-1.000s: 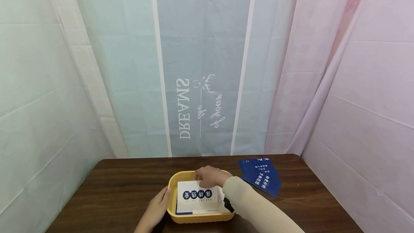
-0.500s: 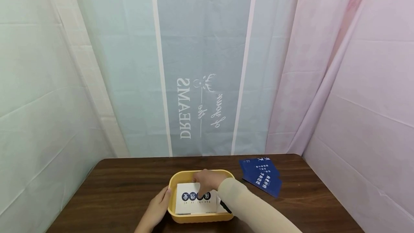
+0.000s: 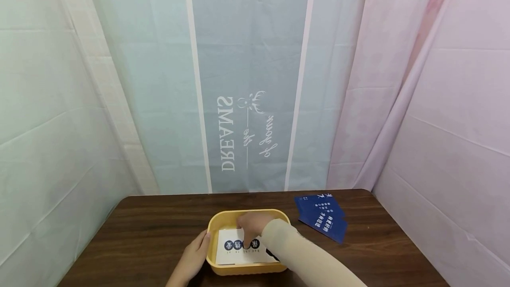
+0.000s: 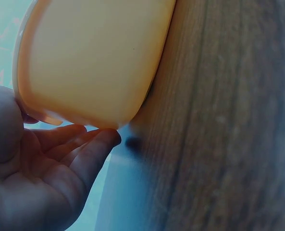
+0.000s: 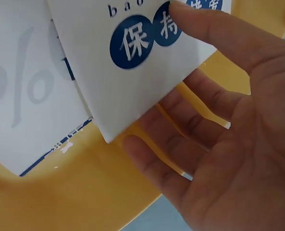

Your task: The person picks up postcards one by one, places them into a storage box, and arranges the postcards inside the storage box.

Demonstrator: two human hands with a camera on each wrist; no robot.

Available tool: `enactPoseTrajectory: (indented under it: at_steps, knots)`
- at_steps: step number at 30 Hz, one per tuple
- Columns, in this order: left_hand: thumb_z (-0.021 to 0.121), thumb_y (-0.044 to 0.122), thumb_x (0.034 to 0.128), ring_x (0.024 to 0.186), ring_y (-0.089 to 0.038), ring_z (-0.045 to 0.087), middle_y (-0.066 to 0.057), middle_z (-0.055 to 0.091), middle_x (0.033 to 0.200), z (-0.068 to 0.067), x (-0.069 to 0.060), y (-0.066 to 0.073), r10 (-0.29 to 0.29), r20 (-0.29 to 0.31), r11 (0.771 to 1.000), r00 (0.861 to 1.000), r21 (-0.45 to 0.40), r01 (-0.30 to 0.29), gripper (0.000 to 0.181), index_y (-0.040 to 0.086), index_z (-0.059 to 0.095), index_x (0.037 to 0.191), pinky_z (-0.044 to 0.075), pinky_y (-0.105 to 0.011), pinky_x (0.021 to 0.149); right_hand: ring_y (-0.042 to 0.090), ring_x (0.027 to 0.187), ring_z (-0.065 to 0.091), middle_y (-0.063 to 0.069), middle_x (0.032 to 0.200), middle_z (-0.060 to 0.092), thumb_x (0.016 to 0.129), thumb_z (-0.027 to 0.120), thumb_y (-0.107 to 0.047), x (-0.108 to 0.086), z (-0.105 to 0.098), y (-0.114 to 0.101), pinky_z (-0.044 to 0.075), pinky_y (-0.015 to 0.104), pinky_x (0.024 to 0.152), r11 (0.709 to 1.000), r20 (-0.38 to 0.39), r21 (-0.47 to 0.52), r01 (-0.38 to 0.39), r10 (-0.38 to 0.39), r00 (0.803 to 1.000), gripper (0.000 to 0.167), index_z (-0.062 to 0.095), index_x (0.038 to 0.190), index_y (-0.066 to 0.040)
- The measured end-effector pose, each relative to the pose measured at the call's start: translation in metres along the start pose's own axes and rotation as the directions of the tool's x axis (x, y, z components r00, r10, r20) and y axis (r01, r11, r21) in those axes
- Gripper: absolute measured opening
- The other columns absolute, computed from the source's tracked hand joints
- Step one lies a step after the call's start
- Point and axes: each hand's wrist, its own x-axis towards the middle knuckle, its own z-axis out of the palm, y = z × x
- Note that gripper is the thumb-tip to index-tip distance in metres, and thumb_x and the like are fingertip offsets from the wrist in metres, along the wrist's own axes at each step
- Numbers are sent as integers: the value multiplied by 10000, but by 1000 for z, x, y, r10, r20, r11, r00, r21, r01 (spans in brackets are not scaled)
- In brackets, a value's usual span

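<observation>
While the thumb (image 5: 216,29) of the right hand (image 5: 248,130) is laid across its printed face, the white card (image 5: 125,91) is pinched from beneath by bent fingers (image 5: 195,120), only a narrow gap being left between them. A pale sheet with a percent sign (image 5: 29,86) is partly overlapped by it. Both are contained in the yellow basket (image 3: 247,270), whose rim is gripped by the left hand (image 3: 192,254), its fingers set against the outer wall. On the dark wooden table (image 3: 151,234), overlapping blue cards (image 3: 324,221) are spread just beside the basket; behind, lettered cloth (image 3: 251,48) is hung.
</observation>
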Motion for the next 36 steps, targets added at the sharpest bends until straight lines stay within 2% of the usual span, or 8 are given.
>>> enactPoseTrajectory:
  at_steps: [4, 8, 12, 18, 23, 31, 34, 36]
  knots:
    - [379, 417, 1094, 1314, -479, 454, -296, 518, 1401, 1, 0, 0, -3, 6, 1000, 1000, -10, 3, 609, -82, 474, 1429, 380, -650, 1038, 90, 729, 520, -134, 905, 615, 743, 895, -216, -2, 0, -3, 484, 270, 657, 999, 0, -45, 1, -1, 1000, 394, 698, 1084, -236]
    - [377, 423, 1093, 1314, -481, 452, -301, 512, 1404, 1, 0, 0, -11, 4, 1000, 1000, -5, 11, 617, -87, 472, 1428, 379, -649, 1040, 84, 727, 519, -132, 910, 614, 746, 896, -218, -3, 1, -5, 486, 264, 655, 999, -2, -50, -14, 13, 1000, 411, 698, 1106, -239]
    - [374, 429, 1093, 1314, -484, 451, -302, 510, 1405, 0, -1, 1, -14, 2, 1000, 1000, 1, 14, 621, -84, 472, 1429, 380, -650, 1038, 86, 718, 518, -120, 876, 600, 738, 903, -220, -1, 2, -5, 484, 260, 649, 998, -7, -54, -17, 16, 1000, 390, 691, 1065, -238]
    - [384, 412, 1094, 1311, -474, 460, -294, 520, 1400, 1, -3, 0, -6, -2, 1000, 1000, -4, 6, 600, -78, 480, 1427, 382, -646, 1040, 75, 736, 515, -151, 985, 652, 734, 908, -268, 2, 8, -4, 492, 264, 670, 994, -26, -111, 3, -5, 1000, 378, 715, 1059, -268]
    - [372, 433, 1093, 1312, -486, 453, -305, 508, 1406, 2, -2, 0, -14, 9, 1000, 1000, -3, 14, 629, -89, 467, 1430, 388, -653, 1028, 80, 755, 517, -131, 1001, 652, 741, 906, -265, -2, 6, -7, 498, 277, 679, 992, -25, -125, -6, 3, 1000, 378, 714, 1067, -263]
    - [385, 406, 1095, 1310, -472, 462, -291, 518, 1404, 1, 0, -1, 1, 7, 1000, 1000, -3, -1, 596, -75, 471, 1435, 388, -643, 1035, 71, 790, 547, -128, 977, 650, 720, 914, -317, 3, 6, 2, 514, 297, 752, 986, -56, -166, 22, -32, 998, 395, 695, 1043, -257]
    - [390, 385, 1097, 1312, -471, 460, -297, 514, 1405, 0, 0, -1, 8, 3, 1000, 1000, -2, -8, 585, -86, 463, 1435, 387, -636, 1042, 78, 853, 591, -145, 999, 661, 726, 908, -346, 3, 2, 6, 505, 372, 897, 986, -46, -167, 29, -37, 998, 392, 701, 1052, -270]
    - [391, 374, 1098, 1311, -472, 461, -302, 513, 1403, 0, -1, 0, 11, -1, 1000, 1000, 0, -11, 579, -94, 460, 1434, 386, -635, 1043, 92, 918, 617, -147, 1031, 668, 733, 905, -360, 1, -2, 8, 491, 409, 949, 984, -37, -174, 30, -37, 999, 400, 713, 1074, -275]
